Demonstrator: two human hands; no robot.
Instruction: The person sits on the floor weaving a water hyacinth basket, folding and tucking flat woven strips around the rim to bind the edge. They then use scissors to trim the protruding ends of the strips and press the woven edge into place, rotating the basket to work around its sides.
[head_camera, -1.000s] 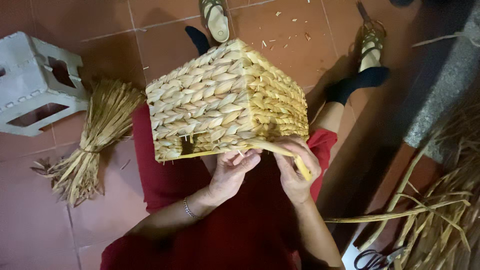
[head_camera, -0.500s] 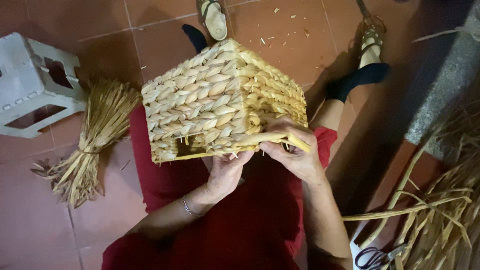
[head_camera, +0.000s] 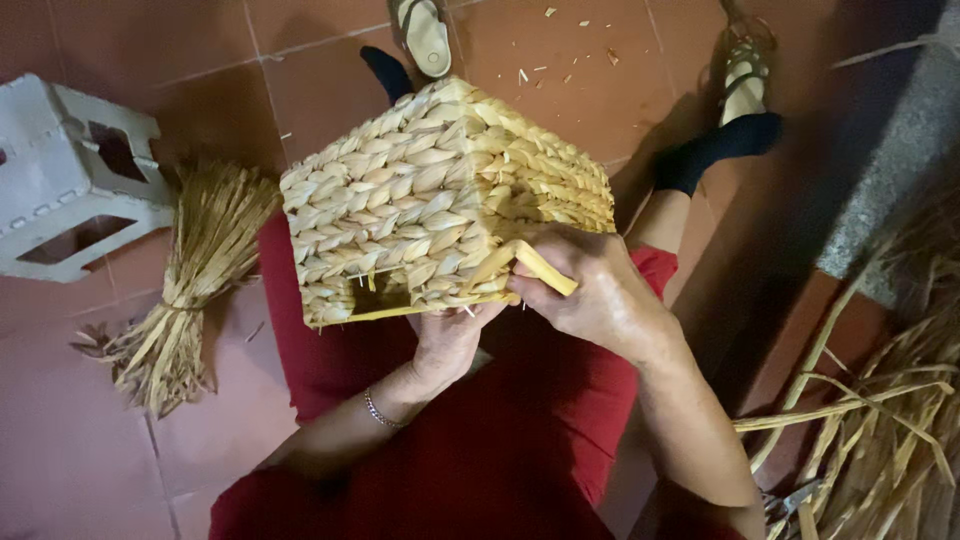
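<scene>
My right hand pinches a flat yellow strand | my left hand grips the rim underneath | boxy woven basket, coarse plaited straw, rests on my lap, mouth toward me, long axis left-right | red tile floor, tied straw bundle, white plastic stool

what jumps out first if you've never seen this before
A big woven straw basket lies tipped on the lap at the centre, the right hand pinching a yellow strand at its rim and the left hand under it. A tied straw bundle lies on the floor at left.
</scene>
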